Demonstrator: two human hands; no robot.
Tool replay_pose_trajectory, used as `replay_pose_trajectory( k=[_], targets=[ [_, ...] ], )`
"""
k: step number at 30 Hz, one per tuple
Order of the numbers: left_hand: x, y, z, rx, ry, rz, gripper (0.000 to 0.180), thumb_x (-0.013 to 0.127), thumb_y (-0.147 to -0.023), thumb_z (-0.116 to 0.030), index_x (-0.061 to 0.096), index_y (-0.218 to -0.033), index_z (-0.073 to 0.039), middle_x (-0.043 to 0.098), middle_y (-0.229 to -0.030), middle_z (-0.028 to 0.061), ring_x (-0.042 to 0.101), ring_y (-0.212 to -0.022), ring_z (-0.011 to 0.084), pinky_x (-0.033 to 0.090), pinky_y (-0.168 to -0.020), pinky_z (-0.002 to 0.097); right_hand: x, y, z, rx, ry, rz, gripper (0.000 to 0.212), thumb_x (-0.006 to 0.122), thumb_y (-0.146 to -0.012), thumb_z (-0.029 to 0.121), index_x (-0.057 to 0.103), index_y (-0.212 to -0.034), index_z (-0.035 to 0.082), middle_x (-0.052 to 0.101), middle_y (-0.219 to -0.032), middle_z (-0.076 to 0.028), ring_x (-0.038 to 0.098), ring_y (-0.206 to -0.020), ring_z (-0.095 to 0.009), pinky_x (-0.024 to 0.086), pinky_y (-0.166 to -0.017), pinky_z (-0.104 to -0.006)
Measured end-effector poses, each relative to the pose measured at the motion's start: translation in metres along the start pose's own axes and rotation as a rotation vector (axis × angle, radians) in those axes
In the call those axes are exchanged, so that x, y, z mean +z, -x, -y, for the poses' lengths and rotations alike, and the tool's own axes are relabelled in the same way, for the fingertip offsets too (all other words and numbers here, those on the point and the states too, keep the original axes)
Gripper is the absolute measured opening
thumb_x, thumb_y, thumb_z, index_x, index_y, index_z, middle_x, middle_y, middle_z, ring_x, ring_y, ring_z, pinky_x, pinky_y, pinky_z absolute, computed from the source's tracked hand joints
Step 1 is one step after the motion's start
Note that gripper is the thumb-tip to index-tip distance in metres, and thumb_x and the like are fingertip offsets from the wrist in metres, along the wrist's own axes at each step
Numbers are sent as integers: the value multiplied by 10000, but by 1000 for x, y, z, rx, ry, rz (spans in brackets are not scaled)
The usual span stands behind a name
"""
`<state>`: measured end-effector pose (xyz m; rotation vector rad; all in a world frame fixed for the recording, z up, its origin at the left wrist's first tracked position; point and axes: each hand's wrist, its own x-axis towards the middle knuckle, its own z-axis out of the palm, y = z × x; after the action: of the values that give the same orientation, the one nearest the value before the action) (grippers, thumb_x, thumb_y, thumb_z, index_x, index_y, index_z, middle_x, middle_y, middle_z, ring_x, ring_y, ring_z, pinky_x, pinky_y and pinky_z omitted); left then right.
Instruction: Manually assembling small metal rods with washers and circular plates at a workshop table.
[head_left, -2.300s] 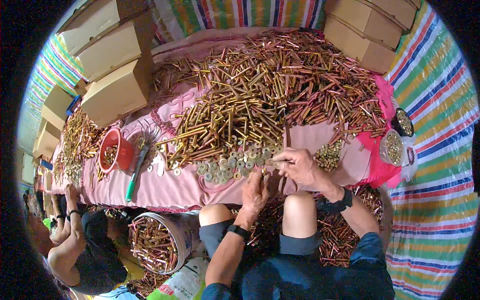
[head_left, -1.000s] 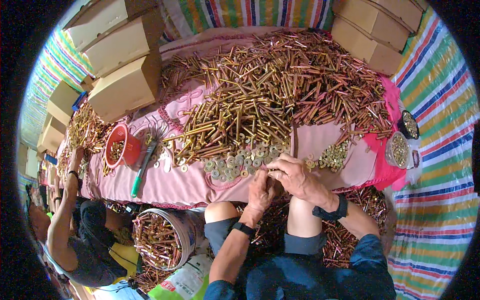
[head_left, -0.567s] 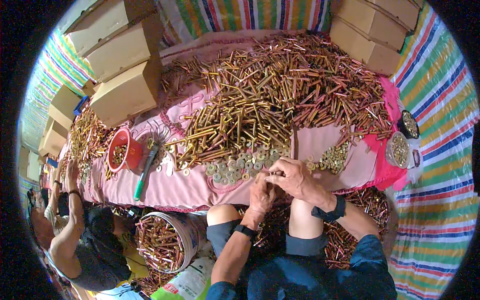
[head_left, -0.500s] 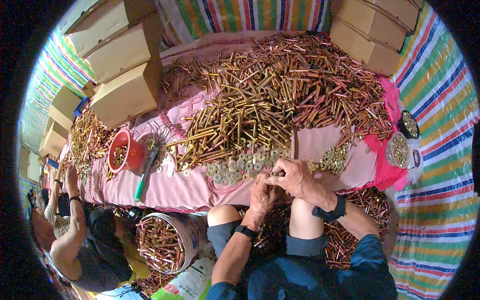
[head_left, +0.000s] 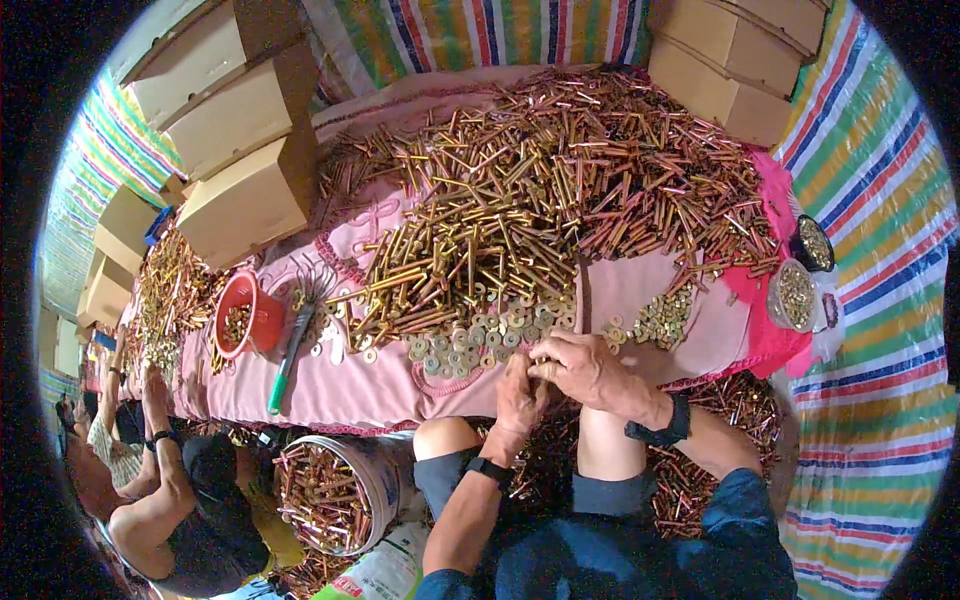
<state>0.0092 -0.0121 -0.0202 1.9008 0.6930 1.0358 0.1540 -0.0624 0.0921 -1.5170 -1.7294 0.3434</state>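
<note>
My left hand and my right hand meet above my knees at the near edge of the pink cloth. Both are closed, fingertips together around something small that they mostly hide. Just beyond my left hand lie flat round washers, spread in a loose patch. Past them rises a large heap of long brassy bolts. To the right of my right hand sits a small pile of nuts.
A red bucket and a green-handled wire rake are on the left. Below stands a pail of bolts. Nuts fill a clear tub and a dark bowl. Cardboard boxes rise behind; a co-worker sits at left.
My hands stay together, and the right one has shifted slightly left and down, its fingers now lower over the left. The co-worker's near arm has moved down and toward me.
</note>
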Motion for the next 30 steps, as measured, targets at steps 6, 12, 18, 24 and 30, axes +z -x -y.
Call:
replay_pose_trajectory(
  k=[6, 12, 18, 24, 30],
  targets=[
    [-7, -11, -20, -139, -22, 157, 197, 719, -861, -133, 638, -999, -17, 639, -907, 191, 643, -843, 382, 510, -714, 409, -20, -11, -30, 294, 17, 57, 285, 792, -839, 264, 680, -808, 5, 706, -727, -131, 679, -618, -215, 520, -584, -355],
    [-18, -6, -12, -101, -151, 294, 249, 773, -860, -212, 709, -985, -5, 682, -1059, 159, 671, -949, 331, 534, -804, 384, 6, -48, -87, 308, 123, -40, 219, 714, -878, 174, 686, -912, -40, 690, -766, -196, 673, -662, -262, 514, -622, -395],
    [-15, -10, -29, -41, -33, 281, 196, 787, -821, -138, 673, -933, -24, 669, -1098, 143, 672, -949, 353, 545, -777, 411, 10, -46, -121, 56, 316, 4, 226, 698, -869, 175, 634, -823, -36, 603, -672, -193, 598, -628, -325, 479, -618, -429],
    [-30, 0, -28, 26, -49, 447, 260, 739, -835, -35, 654, -1080, -14, 640, -1217, 145, 667, -1067, 349, 557, -874, 388, -20, -37, -80, 473, -148, 121, 271, 721, -853, 260, 670, -848, -6, 603, -582, -102, 580, -550, -204, 442, -518, -405],
    [-49, -2, -39, -553, 512, 355, 347, 625, -983, -84, 574, -1311, 14, 616, -1280, 113, 627, -1107, 188, 552, -939, 343, -10, 1, -35, 363, -200, 484, 292, 746, -830, 278, 728, -926, 3, 699, -711, -118, 634, -637, -174, 531, -628, -357]
  ],
)
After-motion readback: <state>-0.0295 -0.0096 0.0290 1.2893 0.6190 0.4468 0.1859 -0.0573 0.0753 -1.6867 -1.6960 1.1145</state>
